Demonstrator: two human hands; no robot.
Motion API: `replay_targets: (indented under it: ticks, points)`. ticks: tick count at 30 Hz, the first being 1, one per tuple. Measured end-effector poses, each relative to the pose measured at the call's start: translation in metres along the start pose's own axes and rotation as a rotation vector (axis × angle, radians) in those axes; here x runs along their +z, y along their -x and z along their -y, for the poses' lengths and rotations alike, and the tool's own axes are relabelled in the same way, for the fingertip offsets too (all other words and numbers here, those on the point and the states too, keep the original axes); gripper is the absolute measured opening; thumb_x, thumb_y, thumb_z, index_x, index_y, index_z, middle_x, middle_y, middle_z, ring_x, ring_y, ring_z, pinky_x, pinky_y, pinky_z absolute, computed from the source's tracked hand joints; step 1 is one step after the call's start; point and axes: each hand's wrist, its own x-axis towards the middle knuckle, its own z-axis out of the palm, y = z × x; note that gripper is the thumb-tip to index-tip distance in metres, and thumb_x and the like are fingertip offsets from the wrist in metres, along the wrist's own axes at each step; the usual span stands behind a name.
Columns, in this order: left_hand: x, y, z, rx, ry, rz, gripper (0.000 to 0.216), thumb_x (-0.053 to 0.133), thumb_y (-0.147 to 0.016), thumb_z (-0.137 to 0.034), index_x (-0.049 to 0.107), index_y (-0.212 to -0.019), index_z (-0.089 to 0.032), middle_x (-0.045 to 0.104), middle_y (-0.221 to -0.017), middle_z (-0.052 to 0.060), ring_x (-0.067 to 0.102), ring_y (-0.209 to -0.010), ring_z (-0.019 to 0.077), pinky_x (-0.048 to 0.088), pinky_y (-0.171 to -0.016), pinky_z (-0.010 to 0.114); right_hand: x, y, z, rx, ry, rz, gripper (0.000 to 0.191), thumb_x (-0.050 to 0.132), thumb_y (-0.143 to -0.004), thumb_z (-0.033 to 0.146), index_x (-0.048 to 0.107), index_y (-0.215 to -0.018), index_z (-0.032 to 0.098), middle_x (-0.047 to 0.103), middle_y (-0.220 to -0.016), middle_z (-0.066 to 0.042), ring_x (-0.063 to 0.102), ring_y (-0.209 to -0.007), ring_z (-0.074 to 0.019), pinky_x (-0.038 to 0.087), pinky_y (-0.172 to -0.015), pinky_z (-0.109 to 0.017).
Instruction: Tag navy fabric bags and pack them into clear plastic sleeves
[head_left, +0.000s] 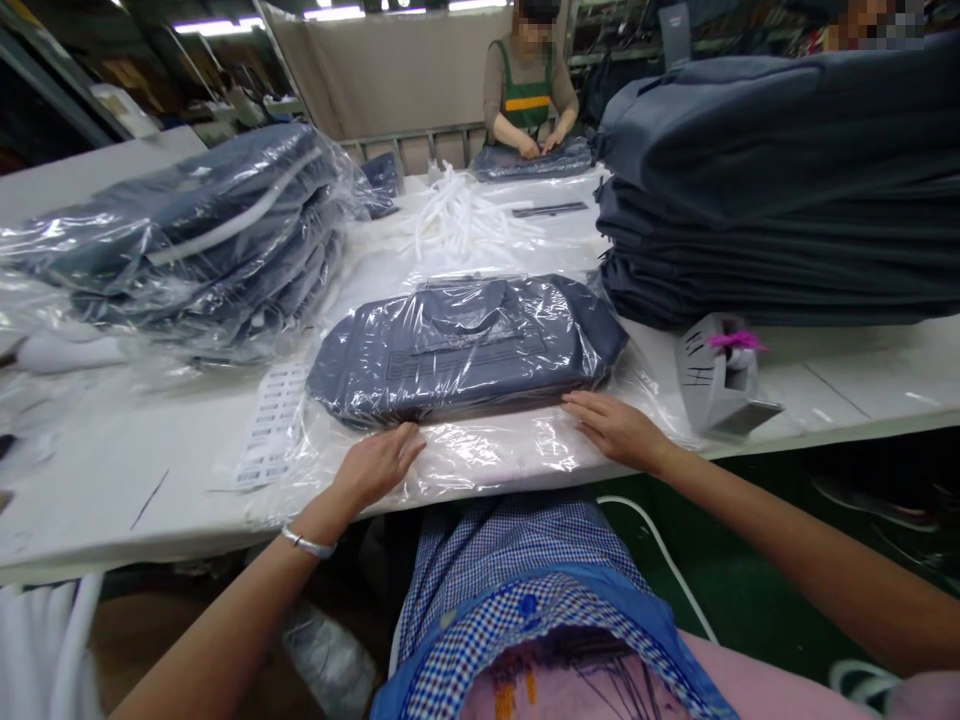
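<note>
Head view: a dark blue-grey bag [480,370] lies in clear plastic [480,450] near the front edge of a white bench [97,450], its short carry handle [480,325] facing up. The plastic spreads slack and shiny past the bag toward the bench edge. On it, at the bag's near side, the left hand [379,462] rests palm down, thumb apart from the fingers; the right hand [615,430] lies flat with fingers extended, just beside the bag's near right side. Both are open. Left of the bag is a sheet of printed labels [268,425]; to its right stands a grey tape dispenser [720,380] with a pink bow. The bench top carries thin dark lines near both ends. Behind the bag sits a tangle of white strips [465,210], between a heap of plastic-wrapped bags [225,230] on the left and a tall stack of dark bags [772,190] on the right. Across the bench a person in a green apron [529,95] handles another wrapped item [532,160] before a beige partition [405,75]. Tube lights [334,13] glow overhead; the floor [750,530] is green.
</note>
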Motion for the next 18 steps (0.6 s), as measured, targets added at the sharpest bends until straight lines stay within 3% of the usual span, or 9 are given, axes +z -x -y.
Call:
replay_targets:
  ticks: [3, 5, 11, 15, 18]
  points:
    - [0.006, 0.003, 0.0, 0.049, -0.014, -0.024, 0.049, 0.031, -0.101, -0.047, 0.054, -0.131, -0.016, 0.066, -0.129, 0.014, 0.064, -0.116, 0.0283, 0.049, -0.097, 0.041, 0.009, 0.01, 0.028, -0.134, 0.017, 0.03, 0.052, 0.059, -0.094, 0.039, 0.052, -0.141, 0.016, 0.055, -0.142, -0.013, 0.047, -0.135, -0.03, 0.035, -0.115, -0.053]
    - [0.011, 0.005, 0.002, 0.056, -0.016, -0.036, 0.052, 0.032, -0.1, -0.048, 0.053, -0.134, -0.014, 0.063, -0.133, 0.016, 0.061, -0.121, 0.029, 0.047, -0.102, 0.042, 0.019, 0.018, 0.036, -0.174, 0.012, 0.054, 0.06, 0.062, -0.092, 0.041, 0.049, -0.143, 0.013, 0.053, -0.144, -0.016, 0.045, -0.137, -0.0313, 0.037, -0.115, -0.054]
    - [0.01, 0.008, 0.007, 0.091, -0.002, -0.007, 0.066, 0.043, -0.093, -0.061, 0.051, -0.139, -0.014, 0.06, -0.137, 0.016, 0.057, -0.126, 0.0306, 0.04, -0.109, 0.045, 0.037, 0.027, 0.024, -0.232, 0.02, -0.004, 0.042, 0.055, -0.096, 0.025, 0.056, -0.136, 0.011, 0.058, -0.138, -0.016, 0.047, -0.136, -0.0282, 0.045, -0.111, -0.047]
    - [0.003, 0.007, 0.006, 0.115, -0.025, 0.068, 0.075, 0.047, -0.088, -0.068, 0.048, -0.141, -0.014, 0.056, -0.142, 0.016, 0.054, -0.129, 0.0323, 0.034, -0.113, 0.049, 0.03, 0.02, 0.017, -0.219, 0.025, 0.026, 0.034, 0.046, -0.097, 0.015, 0.064, -0.126, 0.014, 0.065, -0.131, -0.013, 0.059, -0.125, -0.0242, 0.05, -0.105, -0.041]
    - [-0.003, 0.006, 0.006, 0.128, -0.021, 0.126, 0.083, 0.046, -0.084, -0.074, 0.048, -0.14, -0.014, 0.052, -0.145, 0.017, 0.051, -0.131, 0.0332, 0.032, -0.114, 0.05, 0.021, 0.009, 0.015, -0.112, 0.013, 0.054, 0.032, 0.044, -0.098, 0.019, 0.067, -0.12, 0.017, 0.072, -0.119, -0.01, 0.069, -0.107, -0.023, 0.057, -0.092, -0.037]
